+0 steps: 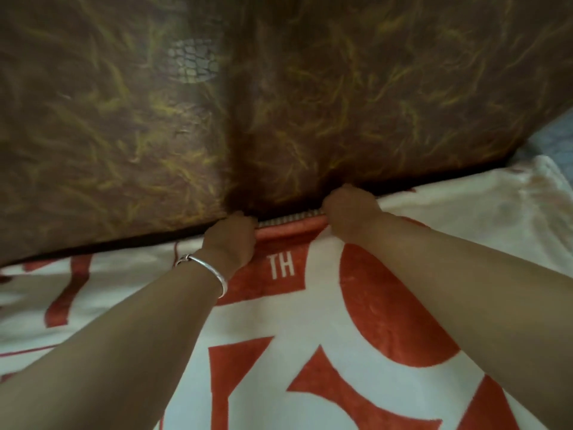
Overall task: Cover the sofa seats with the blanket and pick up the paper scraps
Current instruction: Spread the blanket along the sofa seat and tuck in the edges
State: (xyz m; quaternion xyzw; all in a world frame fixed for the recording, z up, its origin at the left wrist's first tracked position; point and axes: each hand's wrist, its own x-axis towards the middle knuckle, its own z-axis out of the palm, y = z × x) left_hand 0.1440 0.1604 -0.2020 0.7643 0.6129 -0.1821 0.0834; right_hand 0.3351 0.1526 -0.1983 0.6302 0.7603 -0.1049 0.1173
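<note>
We see the blanket [325, 321] spread over the sofa seat, filling the lower half of the frame from the left edge to the right. It is white plush with large orange-red shapes, and the white letters "TH" sit on an orange block just below centre. Its top edge is rolled into an orange ridge that lies along the dark gap where the seat meets the backrest [139, 119].

Our left hand [229, 240] is just left of centre, knuckles up, with its fingers curled over the rolled edge. Our right hand [350, 209] is a little higher and to the right, clenched on the same ridge. Both sets of fingertips go into the gap, so we cannot see them. A silver bangle [204, 268] circles the left wrist. Both bare forearms reach in from the bottom corners of the frame.

Between the two hands, a narrow strip of ribbed, striped seat fabric [288, 218] shows just above the blanket's edge.

The backrest fills the upper half of the frame, dark brown with yellow streaks. A vertical crease runs down its middle, and there is a pale, cracked worn patch [193, 62] in the upper centre. At the far right edge the blanket is bunched, and something pale blue and blurred lies beyond it [555, 135].
</note>
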